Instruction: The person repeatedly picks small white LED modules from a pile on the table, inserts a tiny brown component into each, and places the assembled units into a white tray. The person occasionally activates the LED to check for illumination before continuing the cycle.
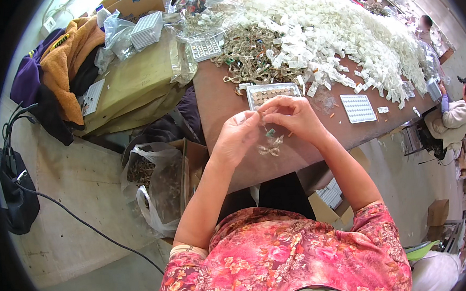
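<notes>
My left hand (238, 135) and my right hand (294, 118) meet above the brown table's near edge, fingertips pinched together on something too small to make out. Just below them hangs or lies a looped, clear thin cord (270, 147) with a green bit (270, 133); a strand seems to run up toward my fingers. Right beyond my hands sits a white tray (250, 97) filled with rows of round tan pieces, its near side partly hidden by my fingers.
Beyond the tray lies a tangled heap of clear cords (249, 54) beside a large pile of white tags (322, 28). Another white tray (358, 108) rests at right. A bagged carton (157, 177) stands left of my legs. A seated person (453, 121) is far right.
</notes>
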A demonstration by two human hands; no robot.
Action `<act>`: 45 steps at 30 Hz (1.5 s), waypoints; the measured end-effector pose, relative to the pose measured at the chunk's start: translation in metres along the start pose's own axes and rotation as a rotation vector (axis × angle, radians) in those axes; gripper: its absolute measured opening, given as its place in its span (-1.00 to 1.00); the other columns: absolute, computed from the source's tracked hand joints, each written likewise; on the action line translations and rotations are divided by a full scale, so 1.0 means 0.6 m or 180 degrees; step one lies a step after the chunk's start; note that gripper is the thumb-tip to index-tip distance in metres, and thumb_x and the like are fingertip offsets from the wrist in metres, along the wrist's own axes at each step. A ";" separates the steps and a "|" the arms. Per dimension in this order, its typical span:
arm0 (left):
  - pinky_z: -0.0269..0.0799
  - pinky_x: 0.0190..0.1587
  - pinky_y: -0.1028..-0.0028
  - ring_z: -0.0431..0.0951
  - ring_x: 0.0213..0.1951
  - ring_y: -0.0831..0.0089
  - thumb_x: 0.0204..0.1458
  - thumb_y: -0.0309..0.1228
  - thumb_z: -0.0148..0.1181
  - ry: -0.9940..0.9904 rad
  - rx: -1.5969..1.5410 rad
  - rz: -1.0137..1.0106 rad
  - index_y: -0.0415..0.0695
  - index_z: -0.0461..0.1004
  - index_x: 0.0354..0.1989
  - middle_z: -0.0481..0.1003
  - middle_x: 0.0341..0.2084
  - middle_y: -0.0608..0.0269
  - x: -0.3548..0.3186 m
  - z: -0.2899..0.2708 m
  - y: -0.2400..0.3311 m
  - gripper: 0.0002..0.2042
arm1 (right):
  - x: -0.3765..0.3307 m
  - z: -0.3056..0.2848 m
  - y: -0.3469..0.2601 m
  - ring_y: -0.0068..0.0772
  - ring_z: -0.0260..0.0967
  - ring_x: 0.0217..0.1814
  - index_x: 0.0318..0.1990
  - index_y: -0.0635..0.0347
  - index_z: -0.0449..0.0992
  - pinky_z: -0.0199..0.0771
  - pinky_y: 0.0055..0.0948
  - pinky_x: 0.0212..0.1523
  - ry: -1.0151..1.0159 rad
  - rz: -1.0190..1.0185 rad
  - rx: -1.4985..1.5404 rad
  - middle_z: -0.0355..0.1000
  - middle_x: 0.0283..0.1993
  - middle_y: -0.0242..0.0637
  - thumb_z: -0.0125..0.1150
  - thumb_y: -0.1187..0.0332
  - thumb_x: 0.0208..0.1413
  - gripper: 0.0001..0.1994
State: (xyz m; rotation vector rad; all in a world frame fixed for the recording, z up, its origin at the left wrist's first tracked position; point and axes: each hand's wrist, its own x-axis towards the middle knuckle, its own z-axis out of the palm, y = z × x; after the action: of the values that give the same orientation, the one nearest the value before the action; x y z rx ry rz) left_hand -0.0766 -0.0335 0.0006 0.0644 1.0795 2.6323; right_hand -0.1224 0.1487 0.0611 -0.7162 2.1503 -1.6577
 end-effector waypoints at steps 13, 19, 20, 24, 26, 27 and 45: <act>0.16 -0.49 0.72 0.27 -0.53 0.76 0.11 -0.47 0.21 0.0523 0.0415 0.0640 -0.17 0.44 -0.24 0.43 -0.50 0.46 -0.025 0.049 -0.013 -0.90 | -0.051 0.046 -0.010 -0.35 0.50 -0.35 -0.31 0.21 0.56 0.48 -0.45 -0.34 0.1333 -0.1457 -0.1950 0.54 -0.33 -0.27 0.37 0.49 -0.08 -0.84; 0.34 -0.33 0.64 0.41 -0.35 0.61 0.12 -0.50 0.16 0.0686 0.0012 0.0402 -0.20 0.37 -0.10 0.47 -0.26 0.26 -0.040 0.049 -0.014 -0.81 | -0.047 0.044 0.007 -0.57 0.47 -0.37 -0.33 0.30 0.51 0.45 -0.59 -0.34 0.1225 -0.0306 -0.0503 0.52 -0.41 -0.41 0.29 0.53 0.02 -0.91; 0.40 -0.24 0.62 0.45 -0.25 0.55 0.13 -0.52 0.13 0.0655 -0.0533 0.0365 -0.21 0.34 -0.06 0.45 -0.17 0.19 -0.043 0.048 -0.012 -0.78 | -0.043 0.040 0.009 -0.57 0.47 -0.36 -0.32 0.30 0.51 0.45 -0.59 -0.33 0.1115 -0.0148 -0.0001 0.52 -0.40 -0.41 0.29 0.52 0.03 -0.91; 0.41 0.15 0.43 0.40 0.09 0.29 0.15 -0.62 -0.06 0.0375 -0.1571 0.0197 -0.28 0.20 0.10 0.28 0.09 -0.03 -0.046 0.038 -0.005 -0.68 | -0.032 0.014 0.016 -0.54 0.49 -0.34 -0.27 0.26 0.49 0.46 -0.63 -0.27 0.0559 0.0518 0.1310 0.50 -0.35 -0.36 0.26 0.46 0.08 -0.89; 0.36 0.21 0.39 0.39 0.11 0.25 0.17 -0.64 -0.13 0.0364 -0.1593 0.0256 -0.32 0.15 0.13 0.27 0.10 -0.07 -0.040 0.034 -0.006 -0.66 | -0.023 0.007 0.022 -0.52 0.50 -0.34 -0.29 0.25 0.49 0.48 -0.62 -0.27 0.0342 0.0632 0.1806 0.50 -0.34 -0.34 0.26 0.46 0.08 -0.91; 0.33 0.24 0.37 0.38 0.12 0.23 0.19 -0.65 -0.16 0.0394 -0.1586 0.0279 -0.34 0.12 0.15 0.26 0.11 -0.08 -0.036 0.033 -0.008 -0.66 | -0.020 0.004 0.026 -0.50 0.49 -0.36 -0.28 0.25 0.49 0.50 -0.58 -0.25 0.0264 0.0705 0.2051 0.49 -0.36 -0.34 0.25 0.47 0.08 -0.91; 0.41 -0.16 0.63 0.51 -0.27 0.62 0.00 -0.63 0.26 0.1151 0.1205 0.1428 -0.18 0.41 -0.23 0.53 -0.31 0.31 -0.032 0.032 -0.024 -0.80 | -0.010 0.034 0.040 -0.56 0.45 -0.39 -0.30 0.25 0.54 0.40 -0.60 -0.33 0.0091 0.0896 0.2261 0.51 -0.36 -0.35 0.32 0.39 0.03 -0.85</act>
State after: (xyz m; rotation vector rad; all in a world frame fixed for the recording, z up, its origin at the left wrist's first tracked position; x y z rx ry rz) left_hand -0.0519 -0.0164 0.0059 -0.1071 1.8712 2.8471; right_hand -0.1107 0.1405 0.0319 -0.1689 1.4148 -2.0664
